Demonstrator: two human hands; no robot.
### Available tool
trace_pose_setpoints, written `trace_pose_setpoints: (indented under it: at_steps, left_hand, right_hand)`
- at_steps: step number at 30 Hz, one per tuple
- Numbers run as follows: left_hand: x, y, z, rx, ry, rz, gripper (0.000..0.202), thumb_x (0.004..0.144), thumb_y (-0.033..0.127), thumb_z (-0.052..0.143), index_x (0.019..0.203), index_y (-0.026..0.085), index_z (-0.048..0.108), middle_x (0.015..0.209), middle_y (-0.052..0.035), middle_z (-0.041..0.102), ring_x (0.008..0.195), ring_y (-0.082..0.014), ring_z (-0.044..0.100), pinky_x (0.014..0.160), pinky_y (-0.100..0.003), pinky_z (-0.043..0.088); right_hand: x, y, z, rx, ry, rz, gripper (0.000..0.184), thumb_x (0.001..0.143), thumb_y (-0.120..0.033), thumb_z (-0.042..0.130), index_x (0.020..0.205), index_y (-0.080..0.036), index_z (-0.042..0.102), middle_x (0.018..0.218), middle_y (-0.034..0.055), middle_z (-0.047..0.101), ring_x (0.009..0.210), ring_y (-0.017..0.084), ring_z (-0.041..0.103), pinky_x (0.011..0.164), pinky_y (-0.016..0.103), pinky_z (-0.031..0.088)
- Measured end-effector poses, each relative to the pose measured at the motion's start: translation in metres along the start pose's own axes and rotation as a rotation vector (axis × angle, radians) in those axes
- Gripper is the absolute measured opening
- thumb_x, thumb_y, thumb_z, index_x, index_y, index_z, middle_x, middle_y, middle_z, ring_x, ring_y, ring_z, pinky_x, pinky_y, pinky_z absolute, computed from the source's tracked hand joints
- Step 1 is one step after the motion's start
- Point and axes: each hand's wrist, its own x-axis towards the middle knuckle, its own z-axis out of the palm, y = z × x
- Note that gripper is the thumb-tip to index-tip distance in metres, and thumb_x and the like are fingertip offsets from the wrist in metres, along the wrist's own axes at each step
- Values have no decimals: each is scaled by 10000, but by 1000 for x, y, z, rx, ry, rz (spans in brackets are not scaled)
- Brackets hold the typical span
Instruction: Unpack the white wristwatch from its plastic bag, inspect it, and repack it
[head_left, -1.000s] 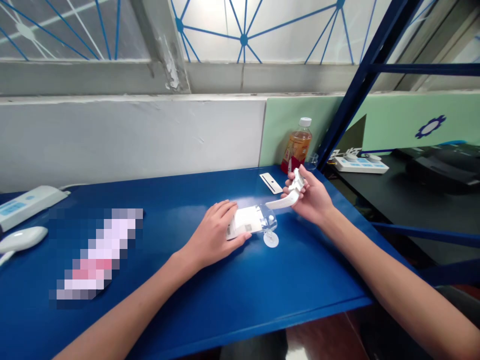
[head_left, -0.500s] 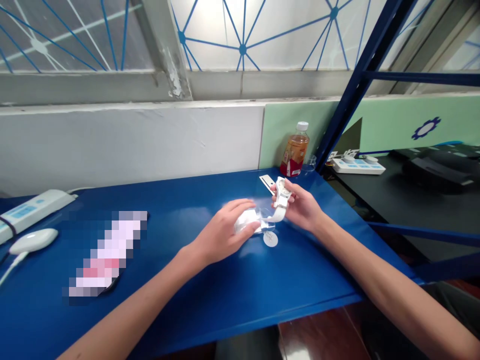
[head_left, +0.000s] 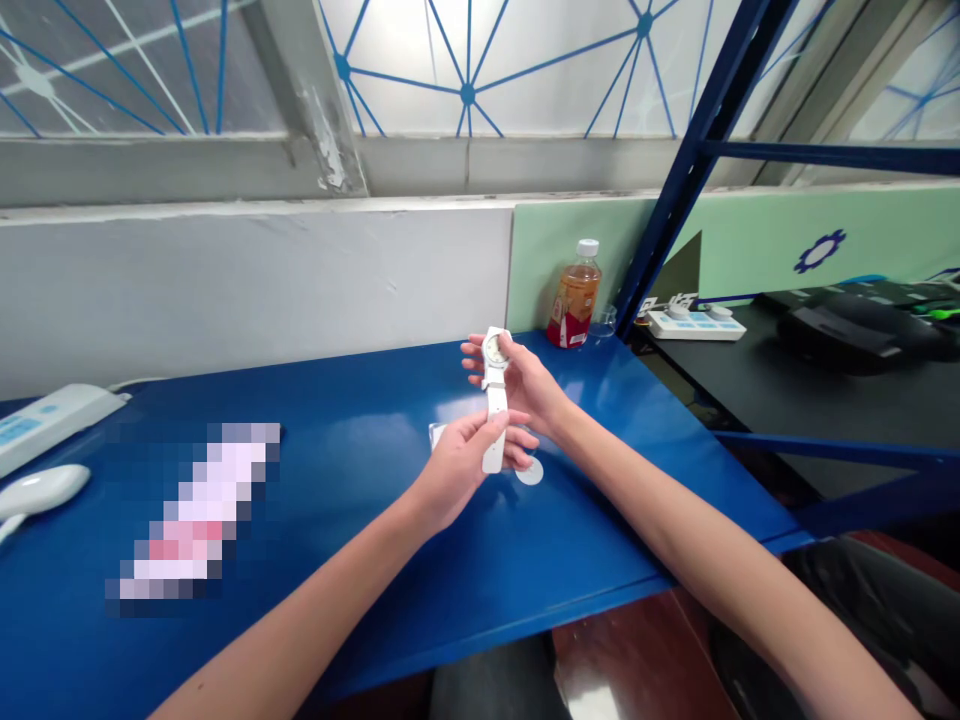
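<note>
A white wristwatch (head_left: pixel 496 378) hangs between my two hands above the blue table, its round dial at the top and its strap stretched down toward me. My right hand (head_left: pixel 529 385) grips the watch by its case, thumb beside the dial. Lower down, my left hand (head_left: pixel 466 458) pinches the strap between thumb and fingers. A round white paper disc (head_left: pixel 530 471) lies on the table just right of the strap's end. Behind my left hand, the edge of a clear-and-white package (head_left: pixel 436 434) shows; most of it is hidden.
On the blue table (head_left: pixel 337 560), a pixelated flat object (head_left: pixel 202 510) lies left. A white power strip (head_left: pixel 56 420) and a white mouse-shaped device (head_left: pixel 46 490) are at far left. A drink bottle (head_left: pixel 576 300) stands at the back, near a blue metal post (head_left: pixel 690 170).
My left hand has let go of the clear-and-white package and taken the watch strap. My right hand has brought the watch leftward, and the strap is now straightened. The view has shifted slightly.
</note>
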Motion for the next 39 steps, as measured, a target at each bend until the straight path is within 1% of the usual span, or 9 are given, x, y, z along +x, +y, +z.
trace_pose_setpoints:
  at_steps: [5,8,10,14,17,21,27,33,39]
  left_hand:
    - [-4,-7,-2,-261,-58,-134,281,956,346,568,1033,96,671,869,-93,701,682,-157,674,723,-321,532]
    - [-6,-8,1,-340,-82,-184,349,1018,357,435,1042,100,670,877,-106,708,690,-169,687,732,-338,533]
    - [-6,-7,2,-372,-80,-218,416,1046,361,340,1038,101,665,879,-115,715,702,-181,699,740,-350,537]
    - [-6,-5,4,-387,-57,-266,504,1057,391,269,982,92,668,879,-135,724,761,-213,722,762,-366,543]
    - [-6,-5,4,-384,-53,-284,518,1052,412,283,963,85,674,895,-146,727,795,-227,726,773,-371,547]
    - [-7,-7,7,-399,-78,-291,490,1051,386,296,972,84,674,892,-143,728,786,-227,730,773,-377,555]
    - [-9,-7,5,-377,-78,-273,393,1031,366,382,1021,86,658,924,-146,725,812,-266,741,783,-413,564]
    - [-12,-2,7,-350,-56,-302,376,1044,324,340,1034,96,639,902,-144,730,754,-266,748,742,-421,571]
    - [-9,-5,7,-386,-35,-270,426,1047,271,325,986,41,678,971,-208,738,958,-293,721,907,-448,525]
  right_hand:
    - [-10,2,-7,84,-177,175,441,1002,-479,293,1198,-228,598,1269,54,660,1087,173,656,1011,364,483]
    - [-14,1,-9,67,-237,214,472,1006,-474,274,1223,-204,594,1361,65,605,1198,189,608,1071,378,439]
    - [-14,2,-10,68,-251,224,433,1007,-431,294,1231,-203,586,1382,64,590,1211,185,600,1087,374,424]
    - [-12,6,-12,104,-277,217,337,987,-315,362,1241,-209,555,1366,65,603,1198,177,610,1112,385,398]
    - [-12,6,-11,101,-300,194,315,971,-308,409,1237,-218,552,1389,67,583,1233,181,587,1130,390,378]
    - [-14,4,-9,105,-290,232,338,989,-305,364,1258,-215,549,1430,60,547,1250,172,573,1130,368,380]
    - [-16,4,-10,173,-340,272,343,1002,-297,352,1246,-202,573,1337,62,621,1160,167,631,1108,361,395]
    - [-16,4,-10,251,-374,316,406,1026,-276,273,1226,-143,600,1268,74,661,1131,177,644,1075,351,422]
    - [-16,3,-8,250,-362,320,433,1034,-275,237,1230,-132,595,1242,93,677,1150,177,638,1097,354,397]
